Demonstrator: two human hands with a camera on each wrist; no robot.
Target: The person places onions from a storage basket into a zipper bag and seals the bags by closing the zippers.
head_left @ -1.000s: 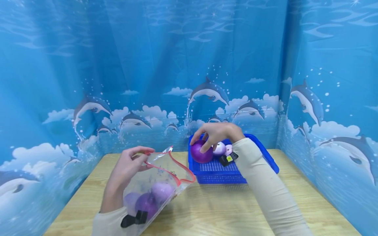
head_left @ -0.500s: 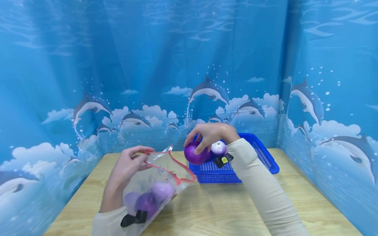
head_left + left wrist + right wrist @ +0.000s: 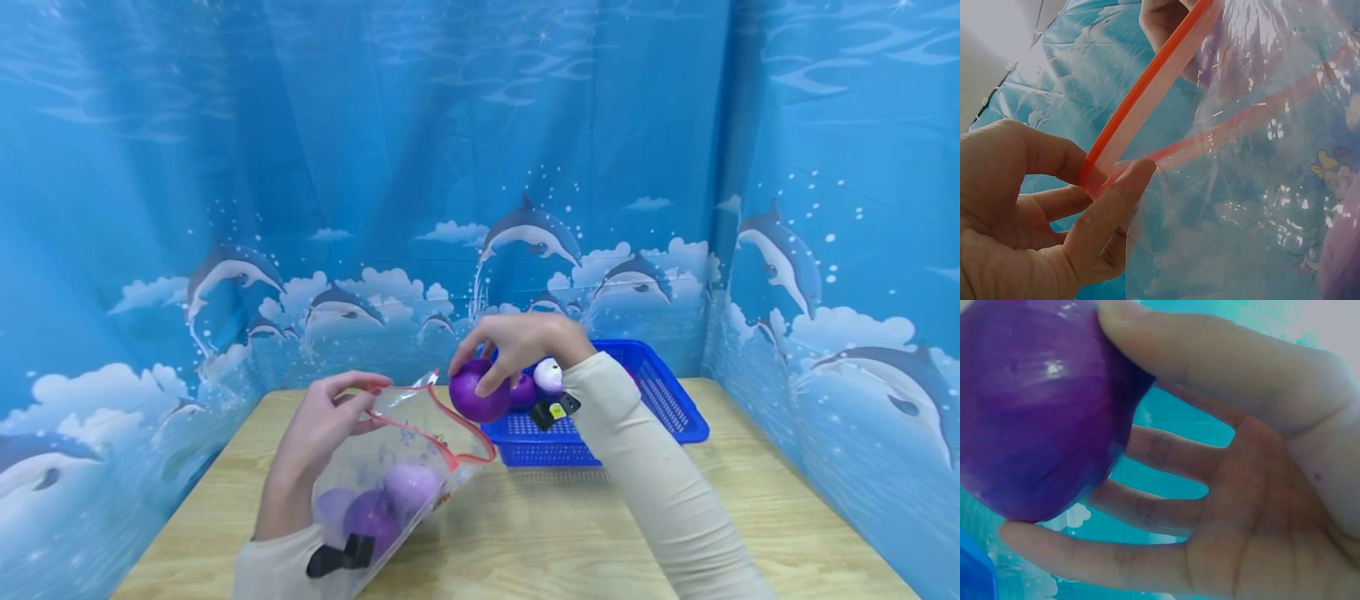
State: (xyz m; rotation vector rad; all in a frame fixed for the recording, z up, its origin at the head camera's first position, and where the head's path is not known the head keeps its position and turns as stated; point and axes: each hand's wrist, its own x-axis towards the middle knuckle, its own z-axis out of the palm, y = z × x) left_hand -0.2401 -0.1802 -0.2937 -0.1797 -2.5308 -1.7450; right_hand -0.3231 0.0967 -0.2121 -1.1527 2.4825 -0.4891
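Observation:
My left hand (image 3: 318, 429) pinches the red zip edge of a clear zip bag (image 3: 452, 461) between thumb and fingers, and the bag's mouth gapes. Inside lie several round purple and lilac things (image 3: 412, 490), seen dimly through the plastic. My right hand (image 3: 525, 340) grips a shiny purple onion (image 3: 474, 398) between thumb and spread fingers, right by the far side of the bag's mouth. The right wrist view shows the purple onion (image 3: 1041, 419) with its pointed end toward the palm.
A blue mesh basket (image 3: 551, 454) stands at the back right of the wooden table (image 3: 540, 533). A smaller purple round thing (image 3: 522, 392) and a white-and-purple round one (image 3: 549, 376) show in it, partly behind my right wrist. A dolphin-printed curtain (image 3: 420, 167) surrounds the table.
My right hand has moved left with the purple onion, from over the basket to the bag's mouth. The left hand and the bag have stayed put.

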